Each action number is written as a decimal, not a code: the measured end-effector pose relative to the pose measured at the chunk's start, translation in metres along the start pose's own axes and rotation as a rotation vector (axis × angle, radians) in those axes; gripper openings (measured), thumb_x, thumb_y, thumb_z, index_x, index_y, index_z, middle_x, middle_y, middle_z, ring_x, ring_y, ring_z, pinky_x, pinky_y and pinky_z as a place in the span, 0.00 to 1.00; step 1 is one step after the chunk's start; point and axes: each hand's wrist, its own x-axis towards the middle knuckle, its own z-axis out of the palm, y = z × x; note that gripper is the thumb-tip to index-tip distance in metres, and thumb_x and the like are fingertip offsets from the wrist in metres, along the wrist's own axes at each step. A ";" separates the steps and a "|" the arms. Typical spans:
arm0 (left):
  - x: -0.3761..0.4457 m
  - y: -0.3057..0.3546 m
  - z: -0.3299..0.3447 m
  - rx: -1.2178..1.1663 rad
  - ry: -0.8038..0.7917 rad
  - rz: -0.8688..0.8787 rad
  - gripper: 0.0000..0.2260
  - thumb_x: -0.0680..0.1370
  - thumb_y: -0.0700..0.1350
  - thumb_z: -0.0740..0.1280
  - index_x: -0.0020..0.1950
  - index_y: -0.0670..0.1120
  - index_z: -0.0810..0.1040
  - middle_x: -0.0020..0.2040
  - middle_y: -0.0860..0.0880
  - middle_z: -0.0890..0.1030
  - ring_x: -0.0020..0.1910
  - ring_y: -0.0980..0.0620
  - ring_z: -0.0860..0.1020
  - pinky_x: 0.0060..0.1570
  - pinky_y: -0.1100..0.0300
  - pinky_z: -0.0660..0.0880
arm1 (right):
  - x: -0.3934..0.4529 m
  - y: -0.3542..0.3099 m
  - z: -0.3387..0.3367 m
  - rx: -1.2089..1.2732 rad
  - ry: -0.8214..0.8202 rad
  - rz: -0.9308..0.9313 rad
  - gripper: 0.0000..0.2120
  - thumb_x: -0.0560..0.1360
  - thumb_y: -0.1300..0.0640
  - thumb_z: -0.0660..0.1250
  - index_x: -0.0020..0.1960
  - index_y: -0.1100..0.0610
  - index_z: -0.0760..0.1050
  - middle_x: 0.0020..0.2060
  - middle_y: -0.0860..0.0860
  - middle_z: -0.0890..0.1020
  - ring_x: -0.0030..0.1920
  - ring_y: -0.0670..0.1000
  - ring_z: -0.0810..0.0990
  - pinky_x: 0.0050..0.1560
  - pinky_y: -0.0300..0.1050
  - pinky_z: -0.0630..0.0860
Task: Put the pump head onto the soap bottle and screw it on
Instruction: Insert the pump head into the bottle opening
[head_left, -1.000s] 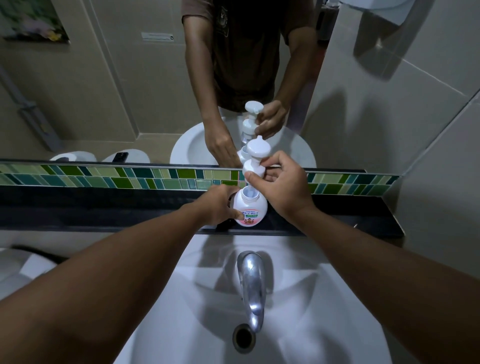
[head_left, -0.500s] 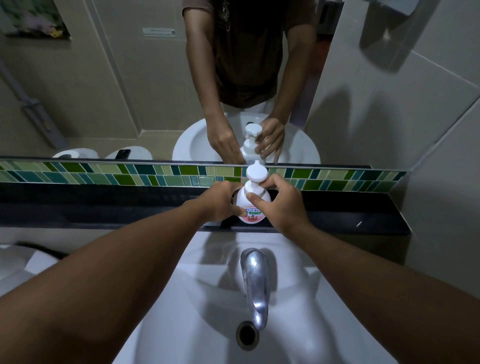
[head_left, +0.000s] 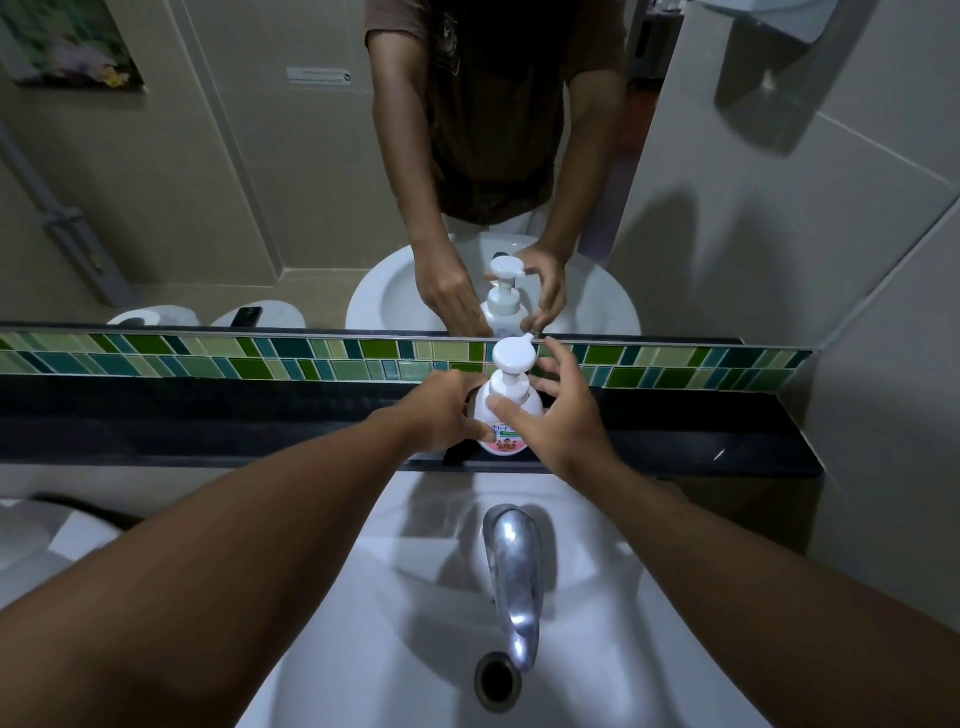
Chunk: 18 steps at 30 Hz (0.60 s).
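My left hand (head_left: 441, 410) is gripping the soap bottle (head_left: 506, 415); my right hand (head_left: 550, 415) is hovering open around the pump head (head_left: 513, 358). I'm risking cross-threading if it's sitting crooked.

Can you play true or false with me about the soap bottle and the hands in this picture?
1. The white plastic pump head sits on top of the white soap bottle with the pink label. True.
2. The bottle lies on its side in the white ceramic sink. False: it stands upright on the black ledge behind the sink.
3. The left hand is wrapped around the bottle's body. True.
4. The right hand grips the pump head tightly. False: its fingers are spread open beside it.
5. Water is running from the shiny metal tap. False: no water shows.
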 end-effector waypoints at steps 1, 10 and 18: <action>0.000 0.000 0.000 0.001 0.001 -0.005 0.28 0.71 0.44 0.81 0.69 0.47 0.79 0.60 0.46 0.85 0.57 0.47 0.82 0.62 0.50 0.77 | 0.002 0.000 -0.004 -0.004 -0.027 -0.001 0.43 0.67 0.49 0.79 0.78 0.45 0.63 0.71 0.51 0.73 0.64 0.45 0.80 0.61 0.48 0.81; 0.001 0.001 0.002 -0.008 0.009 -0.016 0.28 0.70 0.43 0.81 0.68 0.46 0.79 0.62 0.45 0.85 0.58 0.46 0.82 0.65 0.46 0.77 | 0.016 -0.005 -0.013 -0.233 -0.151 -0.100 0.12 0.77 0.59 0.71 0.61 0.58 0.83 0.59 0.53 0.82 0.57 0.50 0.81 0.63 0.49 0.77; 0.002 -0.001 0.004 0.059 0.048 -0.038 0.16 0.72 0.46 0.80 0.53 0.49 0.77 0.39 0.53 0.77 0.36 0.55 0.74 0.35 0.61 0.68 | 0.010 -0.021 0.024 -0.283 0.204 0.109 0.29 0.62 0.32 0.76 0.45 0.53 0.70 0.41 0.48 0.81 0.46 0.55 0.81 0.45 0.54 0.80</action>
